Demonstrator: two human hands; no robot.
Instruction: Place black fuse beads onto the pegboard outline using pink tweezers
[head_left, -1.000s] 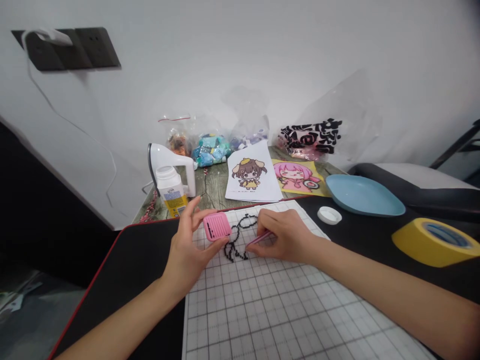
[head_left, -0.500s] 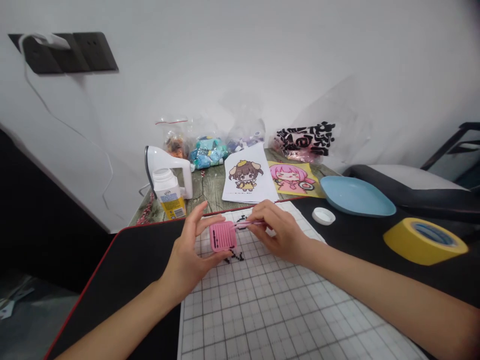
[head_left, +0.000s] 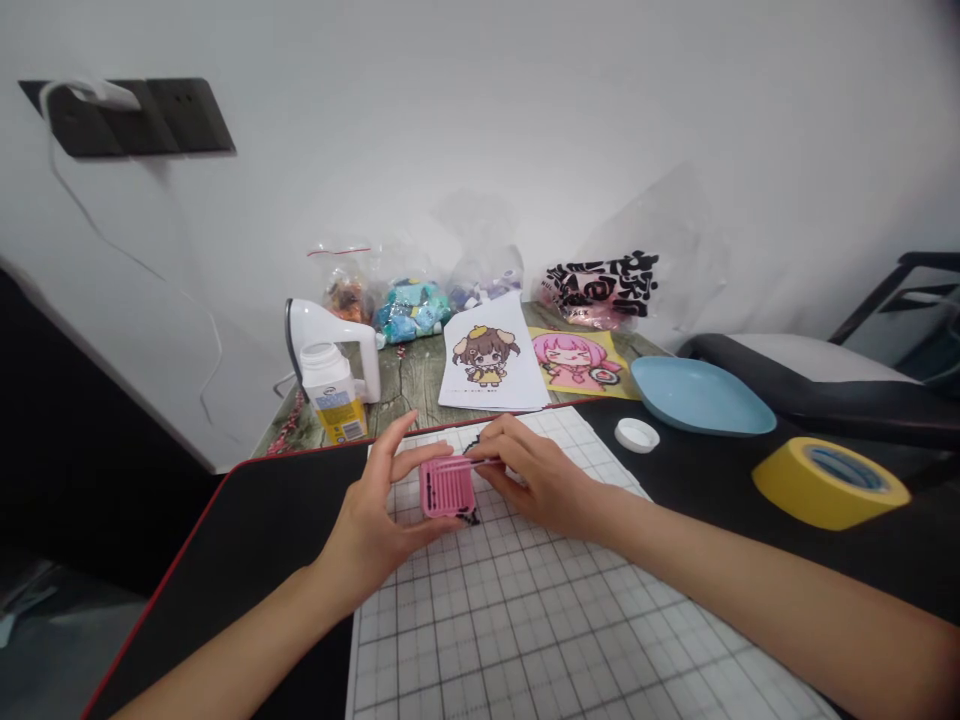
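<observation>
My left hand [head_left: 379,510] holds a small pink ridged tray [head_left: 452,492] between thumb and fingers, above the white gridded board [head_left: 525,600]. Dark beads lie in the grooves at the tray's left side. Pinched in my right hand [head_left: 532,470] are thin pink tweezers [head_left: 480,463], their tips reaching over the tray's upper part. Whether the tips grip a bead is too small to tell. Black beads [head_left: 469,517] show on the board beside the tray's lower edge, partly hidden by the tray and my thumb.
Behind the board stand a white bottle [head_left: 334,395], a white iron-like appliance [head_left: 330,325], printed pictures [head_left: 487,375] and bags of coloured beads [head_left: 412,310]. To the right lie a white cap [head_left: 637,435], a blue tray [head_left: 701,397] and yellow tape [head_left: 829,485].
My right hand has moved left, bringing the tweezers over the pink tray. The tray sits slightly lower in view and covers more of the black beads. The whole view has shifted a little.
</observation>
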